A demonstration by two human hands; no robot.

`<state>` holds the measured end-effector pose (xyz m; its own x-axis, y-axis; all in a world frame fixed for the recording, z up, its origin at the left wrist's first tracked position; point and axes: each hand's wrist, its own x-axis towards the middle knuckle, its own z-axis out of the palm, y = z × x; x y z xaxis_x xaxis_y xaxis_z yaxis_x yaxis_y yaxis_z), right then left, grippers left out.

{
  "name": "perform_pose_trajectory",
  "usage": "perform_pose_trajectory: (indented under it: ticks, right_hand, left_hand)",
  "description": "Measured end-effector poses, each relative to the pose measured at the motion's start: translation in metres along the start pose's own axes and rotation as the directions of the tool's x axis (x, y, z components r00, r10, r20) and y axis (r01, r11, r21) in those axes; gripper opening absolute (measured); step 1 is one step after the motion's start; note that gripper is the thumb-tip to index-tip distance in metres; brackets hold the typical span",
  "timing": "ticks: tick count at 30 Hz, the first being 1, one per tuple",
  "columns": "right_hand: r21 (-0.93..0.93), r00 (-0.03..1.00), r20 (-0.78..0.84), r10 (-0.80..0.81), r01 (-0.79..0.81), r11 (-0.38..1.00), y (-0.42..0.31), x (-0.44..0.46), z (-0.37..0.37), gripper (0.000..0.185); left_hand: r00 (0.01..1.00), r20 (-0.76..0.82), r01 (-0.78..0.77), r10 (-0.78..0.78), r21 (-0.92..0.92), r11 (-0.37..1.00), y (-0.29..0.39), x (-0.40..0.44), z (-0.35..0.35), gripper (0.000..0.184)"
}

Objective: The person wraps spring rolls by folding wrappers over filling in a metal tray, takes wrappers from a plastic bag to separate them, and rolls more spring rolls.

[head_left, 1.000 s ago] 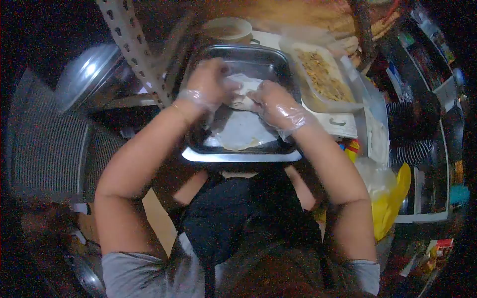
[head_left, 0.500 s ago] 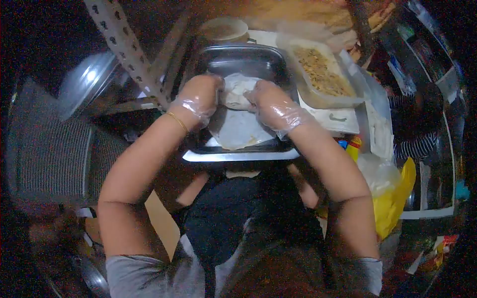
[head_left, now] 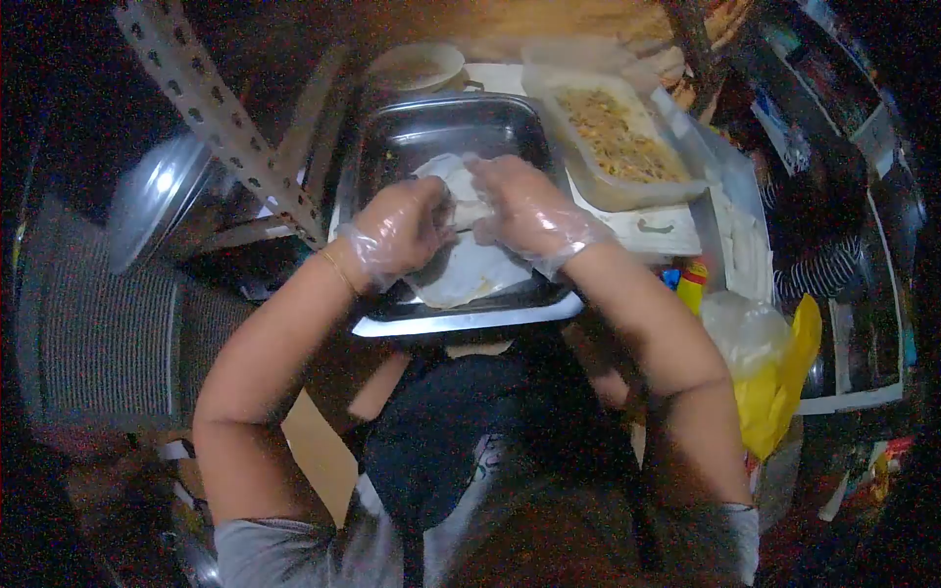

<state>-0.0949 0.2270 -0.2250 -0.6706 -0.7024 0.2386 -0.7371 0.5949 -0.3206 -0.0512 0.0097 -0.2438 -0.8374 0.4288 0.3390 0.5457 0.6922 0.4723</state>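
A dark metal tray [head_left: 466,323] with a pale front rim lies before me. Inside it are thin white sheets [head_left: 466,269], with a white folded wrapper [head_left: 469,208] over them. In a clear plastic glove, my left hand [head_left: 404,223] has its fingers curled on the wrapper's left side. My right hand [head_left: 524,208], also gloved, grips its right side, fingers bent over the top. Whatever the wrapper encloses is hidden. Beyond the tray's right side stands a plastic container [head_left: 642,194] of brownish, shredded filling [head_left: 615,132].
Behind the tray sits a round bowl [head_left: 417,69]. A perforated metal post [head_left: 211,113] slants at the left, near a shiny lid [head_left: 162,196] and a ribbed panel [head_left: 98,323]. To the right are a yellow bag [head_left: 769,397] and a striped sleeve [head_left: 818,269].
The view has shifted, so the post and container appear further left. My hands have come closer together over the wrapper, with my right hand's fingers now across its upper part.
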Motion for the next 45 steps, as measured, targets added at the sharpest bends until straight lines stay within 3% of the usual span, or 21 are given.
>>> perform_pose_trajectory:
  ticks: [4,8,10,12,14,17,20,26,30,33,36,39,42,44,45]
  right_hand:
    - [-0.084,0.974,0.059,0.221,-0.215,0.973,-0.013,-0.004,-0.015,0.085]
    - [-0.077,0.935,0.200,0.293,-0.283,0.956,-0.005,0.002,-0.004,0.068]
    - [-0.116,0.950,0.197,0.242,-0.223,0.968,-0.007,0.006,-0.005,0.059]
    - [-0.122,0.955,0.217,0.203,-0.180,0.976,-0.004,0.012,-0.005,0.052]
    - [-0.099,0.951,0.252,0.178,-0.158,0.982,0.006,0.020,-0.006,0.047]
    - [-0.139,0.955,0.234,0.185,-0.156,0.978,-0.003,0.024,-0.015,0.045]
    - [-0.188,0.969,0.146,0.201,-0.173,0.967,-0.006,0.022,-0.012,0.042]
    - [-0.011,0.992,-0.075,0.106,-0.107,0.994,0.007,0.022,-0.002,0.037]
    - [0.012,0.994,-0.061,0.088,-0.088,0.996,0.009,0.020,-0.001,0.033]
    - [0.030,1.000,-0.010,0.022,-0.022,0.999,0.008,0.017,0.002,0.031]
    - [-0.052,0.998,0.058,-0.016,0.019,0.998,0.018,0.022,0.012,0.031]
    - [-0.077,0.999,0.035,0.001,0.002,0.997,0.013,0.019,0.010,0.029]
    - [-0.153,0.999,0.042,0.012,-0.006,0.988,0.008,0.017,0.004,0.030]
    - [-0.148,0.996,0.088,0.026,-0.012,0.989,0.015,0.021,0.010,0.033]
    - [-0.085,1.000,0.017,-0.002,0.003,0.996,0.016,0.020,0.012,0.036]
  left_hand:
    - [0.995,0.081,0.048,-0.063,0.180,0.982,0.003,0.002,-0.002,0.025]
    - [0.987,0.134,0.049,-0.092,0.295,0.954,0.014,0.006,-0.008,0.027]
    - [0.986,0.092,0.127,-0.139,0.128,0.984,-0.002,0.009,0.001,0.026]
    - [0.982,0.102,0.150,-0.158,0.080,0.985,-0.011,0.014,0.000,0.025]
    - [0.977,0.159,0.117,-0.142,0.156,0.981,-0.013,0.023,-0.008,0.024]
    - [0.964,0.145,0.190,-0.222,0.206,0.960,-0.012,0.028,-0.014,0.022]
    - [0.960,0.127,0.211,-0.249,0.254,0.944,-0.006,0.029,-0.016,0.022]
    - [0.972,0.120,0.175,-0.203,0.206,0.963,-0.018,0.030,-0.011,0.017]
    - [0.974,0.161,0.119,-0.160,0.239,0.964,-0.034,0.038,-0.007,0.020]
    - [0.951,0.180,0.199,-0.251,0.267,0.943,-0.023,0.038,-0.016,0.023]
    - [0.987,0.027,0.140,-0.158,0.336,0.931,-0.003,0.026,-0.016,0.015]
    - [0.968,-0.249,0.099,-0.012,0.337,0.936,0.008,0.010,-0.013,0.016]
    - [0.978,-0.113,0.203,-0.174,0.367,0.908,0.014,0.004,-0.012,0.016]
    - [0.986,-0.005,0.158,-0.169,0.380,0.912,0.009,0.005,-0.006,0.015]
    - [0.985,0.049,0.136,-0.167,0.384,0.913,0.007,0.006,-0.003,0.015]
